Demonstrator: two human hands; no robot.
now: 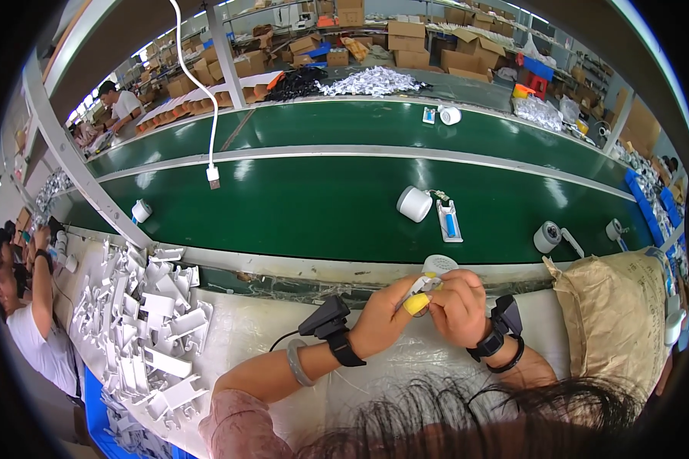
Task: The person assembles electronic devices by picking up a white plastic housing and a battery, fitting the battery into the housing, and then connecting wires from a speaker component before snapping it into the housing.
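Note:
My left hand [386,317] and my right hand [459,306] meet above the near edge of the belt, fingers closed together. Pinched between them is a small white plastic part [422,285], mostly covered by the fingers. Yellow coverings [416,304] wrap some fingertips. Just beyond the fingers shows a round white housing with a perforated face [439,265]; whether it joins the held part, I cannot tell. Farther off on the green belt [306,206] lie a white cylindrical unit [415,204] and, beside it, a white casing with a blue cell [449,222].
White plastic brackets [149,329] are heaped on the left of the table, above a blue bin [99,413]. A brown paper sack [608,314] stands at the right. A white USB cable [213,138] hangs over the belt. Another person [34,321] works at the far left.

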